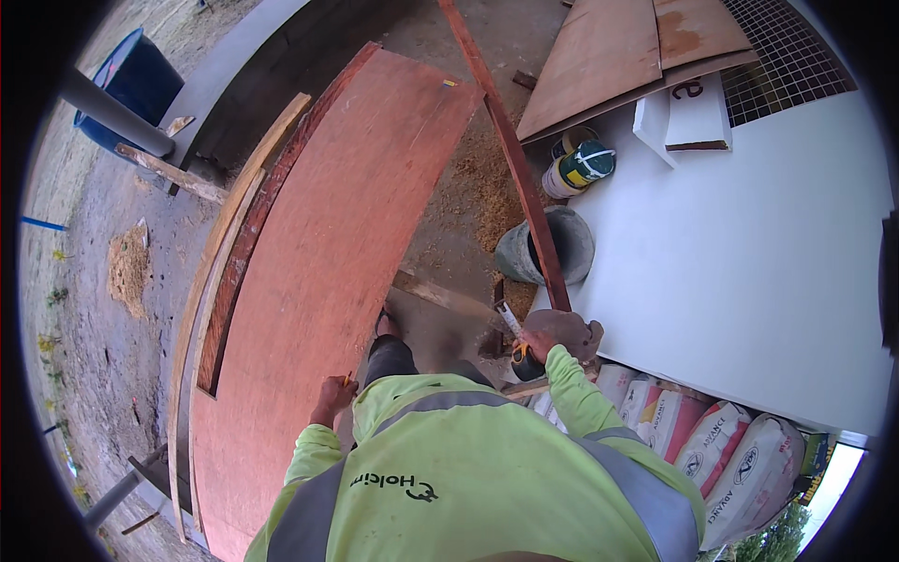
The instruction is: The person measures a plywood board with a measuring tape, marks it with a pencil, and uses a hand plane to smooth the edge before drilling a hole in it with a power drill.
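My left hand (331, 399) is closed around a small orange pencil (347, 379), beside the near right edge of a long reddish plywood sheet (328, 225). My right hand (540, 345) grips a black and orange tape measure (525, 362). A short length of its pale blade (508, 319) sticks out away from me. A wooden board (449, 298) runs from near the sheet's edge toward that blade. Close to the right hand, a long dark red timber (520, 169) slants upward and away. At the sheet's far end lies a small yellow object (449, 83).
Dark red and pale timber strips (211, 272) lie along the sheet's left side. A grey bucket (515, 255) and paint cans (578, 170) stand right of centre, near sawdust. A large white panel (740, 244) fills the right, with bags (716, 440) below it. A blue drum (140, 80) stands far left.
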`<state>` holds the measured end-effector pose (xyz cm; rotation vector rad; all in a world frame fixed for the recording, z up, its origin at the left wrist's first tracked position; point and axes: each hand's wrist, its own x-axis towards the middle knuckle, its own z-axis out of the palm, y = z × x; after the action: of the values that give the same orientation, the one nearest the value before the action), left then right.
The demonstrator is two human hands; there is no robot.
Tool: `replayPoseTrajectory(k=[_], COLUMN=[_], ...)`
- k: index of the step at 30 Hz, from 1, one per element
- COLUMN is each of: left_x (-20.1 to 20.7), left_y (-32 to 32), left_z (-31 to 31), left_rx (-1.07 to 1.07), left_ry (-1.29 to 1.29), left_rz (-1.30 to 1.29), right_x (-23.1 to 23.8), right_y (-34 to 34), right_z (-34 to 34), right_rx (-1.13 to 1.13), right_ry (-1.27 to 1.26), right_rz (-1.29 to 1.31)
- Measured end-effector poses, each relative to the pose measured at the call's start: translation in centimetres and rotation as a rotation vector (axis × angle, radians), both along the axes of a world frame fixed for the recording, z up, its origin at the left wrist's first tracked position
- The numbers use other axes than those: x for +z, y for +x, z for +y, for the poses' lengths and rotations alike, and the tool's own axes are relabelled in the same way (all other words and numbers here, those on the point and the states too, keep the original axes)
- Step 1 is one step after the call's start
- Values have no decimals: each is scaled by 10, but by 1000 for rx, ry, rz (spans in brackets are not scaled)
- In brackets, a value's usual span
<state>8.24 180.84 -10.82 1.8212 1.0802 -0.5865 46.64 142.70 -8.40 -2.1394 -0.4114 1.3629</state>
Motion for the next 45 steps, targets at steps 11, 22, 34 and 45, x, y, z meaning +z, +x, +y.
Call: replayPoseTrajectory(k=[11,22,34,45], left_x=[-3,2,7,109], left_y=[33,89,-14,193], left_z=[243,234,165,173], left_rx=[37,101,390,444], left_ry=[160,-3,-211,-28], left_rz=[-142,-186,-135,-788], right_x=[97,145,150,171], right_y=[46,77,137,136], right_z=[106,51,158,383], right_rx=[-251,-503,-26,287], right_ry=[117,-61,-109,298], right_rz=[-252,-500,-511,53])
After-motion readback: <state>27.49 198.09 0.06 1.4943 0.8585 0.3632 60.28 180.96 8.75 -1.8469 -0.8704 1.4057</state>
